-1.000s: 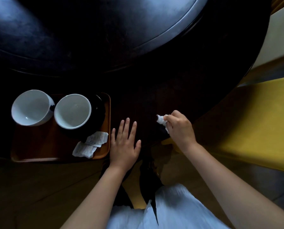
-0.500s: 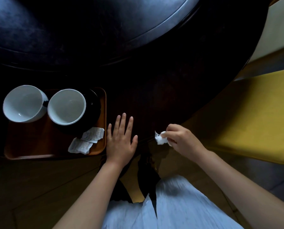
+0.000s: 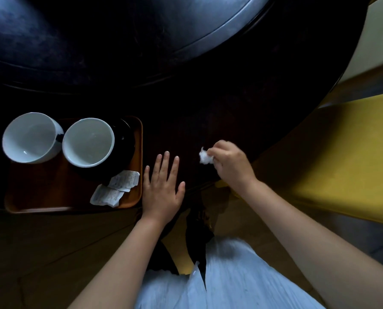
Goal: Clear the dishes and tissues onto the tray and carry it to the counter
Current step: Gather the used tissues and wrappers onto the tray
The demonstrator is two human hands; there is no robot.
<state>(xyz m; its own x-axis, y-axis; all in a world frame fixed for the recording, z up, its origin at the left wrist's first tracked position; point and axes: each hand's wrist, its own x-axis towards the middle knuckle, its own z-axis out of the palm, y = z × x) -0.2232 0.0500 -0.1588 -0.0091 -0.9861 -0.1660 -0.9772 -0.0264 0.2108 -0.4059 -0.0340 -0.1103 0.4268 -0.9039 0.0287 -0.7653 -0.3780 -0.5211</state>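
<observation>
1. The tissue (image 3: 205, 155) looks a light, soft wad; a fingertip pinch on any part should do, and it cannot break.
2. The right hand (image 3: 231, 162) pinches it above the table (image 3: 241, 103), near the front edge, well right of the tray (image 3: 52, 197).
3. The left hand (image 3: 162, 188) lies flat, fingers spread and empty, just beside the tray's right edge.
4. Two cups (image 3: 88, 141) and papers (image 3: 116, 190) sit on the tray; cups are likely fragile.
</observation>
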